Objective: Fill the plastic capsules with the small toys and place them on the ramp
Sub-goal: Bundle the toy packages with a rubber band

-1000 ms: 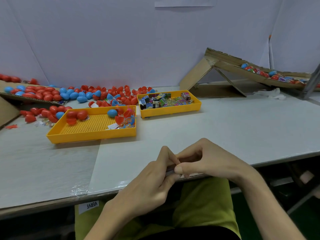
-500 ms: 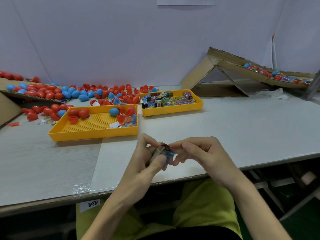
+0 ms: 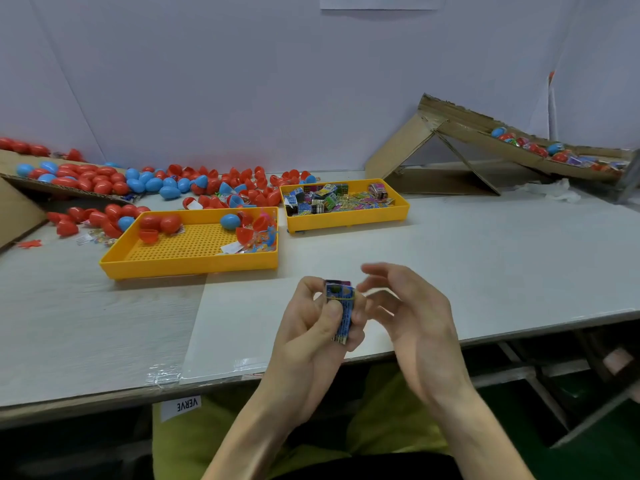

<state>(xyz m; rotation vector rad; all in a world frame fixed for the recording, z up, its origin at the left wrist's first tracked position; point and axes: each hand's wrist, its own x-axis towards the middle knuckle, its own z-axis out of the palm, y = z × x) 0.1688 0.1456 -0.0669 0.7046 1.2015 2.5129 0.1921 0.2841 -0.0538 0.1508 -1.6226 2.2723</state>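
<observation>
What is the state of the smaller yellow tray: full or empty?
Partly full: small printed packets cover most of the tray floor.

A white label under the table edge reads, upside down, seemingly "VERVE".

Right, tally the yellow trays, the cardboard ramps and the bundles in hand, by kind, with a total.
Yellow plastic trays: 2 (perforated tray, packet-filled tray)
Brown cardboard ramps: 2 (left ramp, right ramp)
Blue printed bundle with a yellow rubber band, gripped by the left hand: 1
Total: 5
</observation>
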